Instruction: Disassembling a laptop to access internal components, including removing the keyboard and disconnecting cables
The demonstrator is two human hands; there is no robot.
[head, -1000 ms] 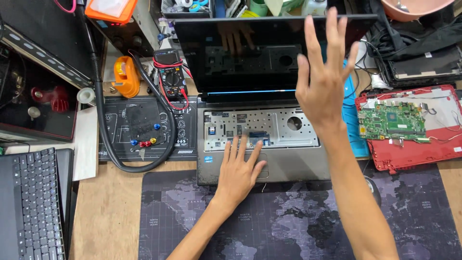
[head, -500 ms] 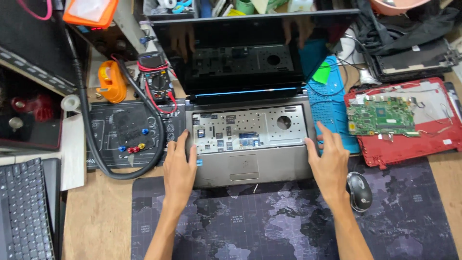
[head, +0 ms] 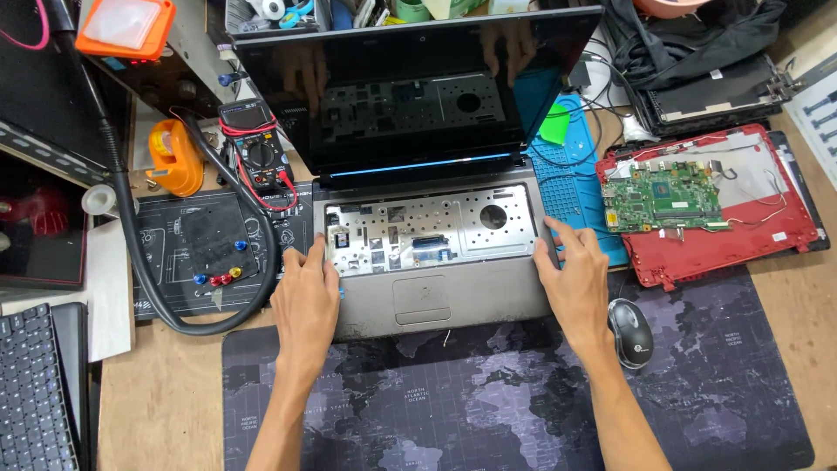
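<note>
Black keyboard (head: 35,392): I see it at the lower left edge of the frame, partly cut off.
Orange box (head: 124,26): in the upper left corner, with a pale top face.
Black hose (head: 131,235): it comes down from the upper left and curves around a dark mat (head: 214,244) with small blue, red and yellow pieces on it.
Orange tool (head: 174,157): just left of the multimeter (head: 255,157), which has red leads around it.
Left hand (head: 305,301): my hand lies flat on the left front corner of the laptop (head: 436,296), fingers stretched out and touching the left edge of the grey base; it does not close around anything.
Laptop: in the middle of the frame, lid open, screen dark, keyboard removed so the bare metal tray shows; its front edge rests on the dark desk mat (head: 488,401) with a map print.
Right hand (head: 575,279): also open and flat, it presses on the right side of the base, with the fingertips at the right edge of the tray; nothing is gripped.
Blue silicone mat (head: 571,187): just right of the laptop, partly under my right hand.
Black mouse (head: 630,331): just beside my right wrist, on the desk mat.
Red laptop shell (head: 724,235): at the right of the frame, with a green circuit board (head: 664,199) lying in it.
</note>
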